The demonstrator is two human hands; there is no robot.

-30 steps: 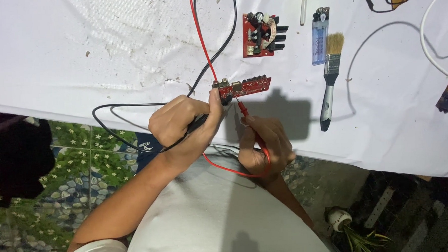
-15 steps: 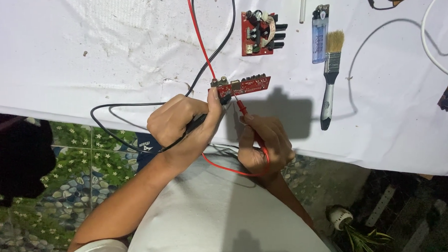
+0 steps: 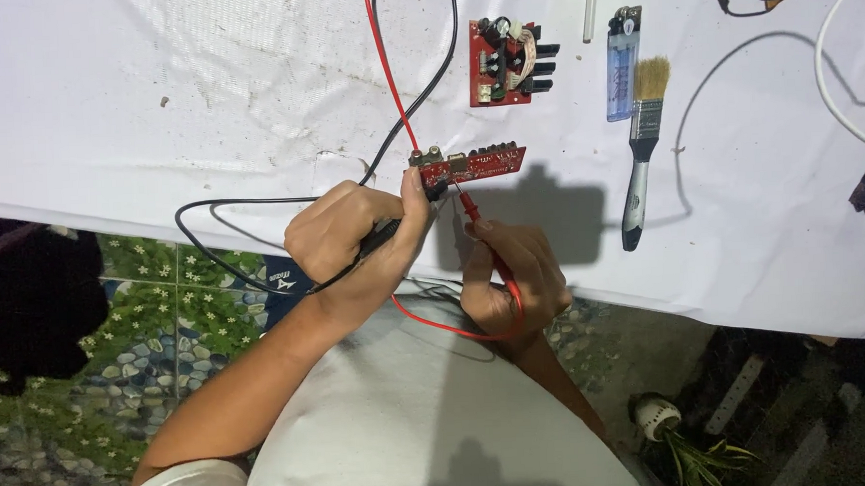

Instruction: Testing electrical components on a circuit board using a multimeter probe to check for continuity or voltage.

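Left hand (image 3: pixel 351 238) of ours grips the black probe (image 3: pixel 380 240), its tip at the left end of the long red circuit board (image 3: pixel 470 164) lying near the counter (image 3: pixel 159 109) edge. Our right hand (image 3: pixel 510 274) grips the red probe (image 3: pixel 477 216), its tip touching the board's middle. Farther back lie a second red board (image 3: pixel 503 63), a lighter (image 3: pixel 623 64) and a paintbrush (image 3: pixel 643 140)

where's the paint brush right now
In the head view, the paint brush lies on the white table, right of the hands, just below the blue lighter.
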